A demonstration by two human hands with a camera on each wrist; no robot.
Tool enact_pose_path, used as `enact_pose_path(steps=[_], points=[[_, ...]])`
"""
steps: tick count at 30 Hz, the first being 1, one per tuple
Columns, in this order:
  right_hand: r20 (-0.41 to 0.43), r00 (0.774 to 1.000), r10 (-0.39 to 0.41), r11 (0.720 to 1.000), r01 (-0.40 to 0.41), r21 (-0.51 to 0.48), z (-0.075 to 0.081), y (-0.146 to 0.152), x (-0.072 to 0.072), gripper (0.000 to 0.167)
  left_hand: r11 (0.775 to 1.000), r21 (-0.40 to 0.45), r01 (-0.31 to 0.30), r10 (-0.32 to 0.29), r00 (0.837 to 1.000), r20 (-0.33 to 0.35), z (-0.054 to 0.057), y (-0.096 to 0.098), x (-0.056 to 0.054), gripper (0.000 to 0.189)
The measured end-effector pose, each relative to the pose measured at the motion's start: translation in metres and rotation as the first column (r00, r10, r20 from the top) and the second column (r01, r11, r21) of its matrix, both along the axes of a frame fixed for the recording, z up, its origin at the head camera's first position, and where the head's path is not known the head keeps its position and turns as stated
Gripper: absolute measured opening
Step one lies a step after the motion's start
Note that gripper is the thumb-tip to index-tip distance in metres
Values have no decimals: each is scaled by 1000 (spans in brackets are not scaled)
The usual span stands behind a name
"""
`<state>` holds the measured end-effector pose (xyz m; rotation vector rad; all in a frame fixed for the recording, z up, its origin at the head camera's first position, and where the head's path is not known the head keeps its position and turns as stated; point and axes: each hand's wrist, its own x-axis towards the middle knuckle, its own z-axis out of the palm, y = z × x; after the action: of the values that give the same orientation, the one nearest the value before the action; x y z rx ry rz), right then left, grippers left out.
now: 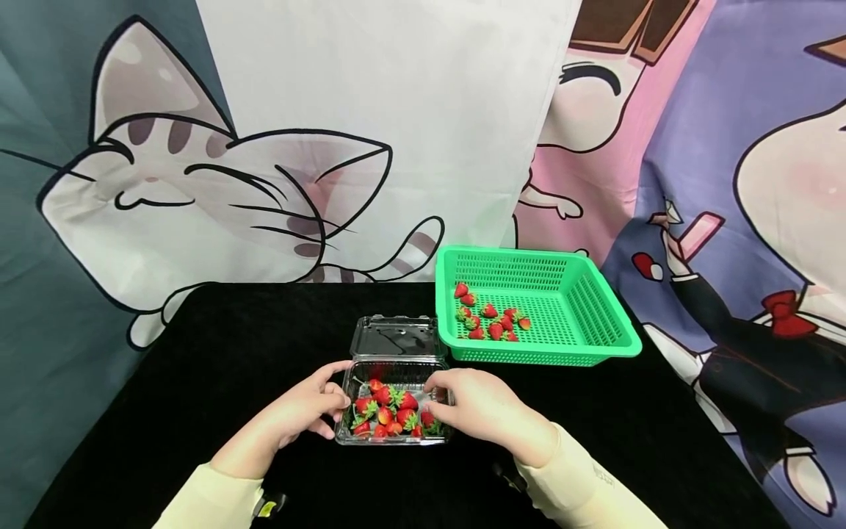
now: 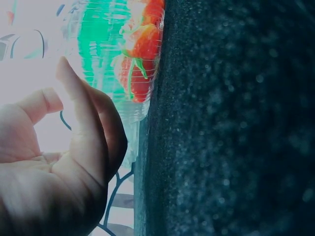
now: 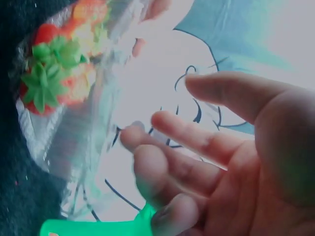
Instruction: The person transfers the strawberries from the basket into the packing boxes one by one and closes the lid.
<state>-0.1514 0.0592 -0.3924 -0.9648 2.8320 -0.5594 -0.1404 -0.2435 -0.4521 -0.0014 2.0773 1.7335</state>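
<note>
A clear plastic clamshell box (image 1: 396, 441) stands on the black cloth with its hinged lid (image 1: 396, 338) laid back. Several red strawberries (image 1: 385, 397) with green leaves lie inside. My left hand (image 1: 307, 404) is at the box's left side, its thumb and index finger right at the rim, other fingers loosely bent. Over the right end of the box is my right hand (image 1: 489, 408), palm down in the head view. Its fingers (image 3: 192, 128) are spread and relaxed in the right wrist view, with nothing between them, beside the box and its strawberries (image 3: 44, 88).
A green plastic basket (image 1: 548, 356) stands behind and to the right, close beside the lid. More strawberries (image 1: 496, 330) lie in its left half. Black cloth (image 1: 264, 330) covers the table, and a printed cartoon curtain (image 1: 396, 88) hangs behind it.
</note>
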Motion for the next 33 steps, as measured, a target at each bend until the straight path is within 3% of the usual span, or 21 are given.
enact_pose_path(steps=[6, 17, 24, 33], points=[[-3, 996, -84, 991, 83, -106, 10, 10, -11, 7, 1000, 10, -4, 4, 1000, 9, -1, 0, 0, 74], [12, 981, -194, 972, 194, -134, 30, 27, -39, 6, 1000, 20, 9, -9, 1000, -1, -3, -1, 1, 75], [-15, 973, -232, 970, 230, -76, 36, 32, -69, 14, 1000, 21, 3, -3, 1000, -10, -2, -1, 2, 72], [123, 970, -210, 976, 200, 88, 24, 33, -108, 21, 999, 39, 23, -23, 1000, -18, -2, -1, 4, 74]])
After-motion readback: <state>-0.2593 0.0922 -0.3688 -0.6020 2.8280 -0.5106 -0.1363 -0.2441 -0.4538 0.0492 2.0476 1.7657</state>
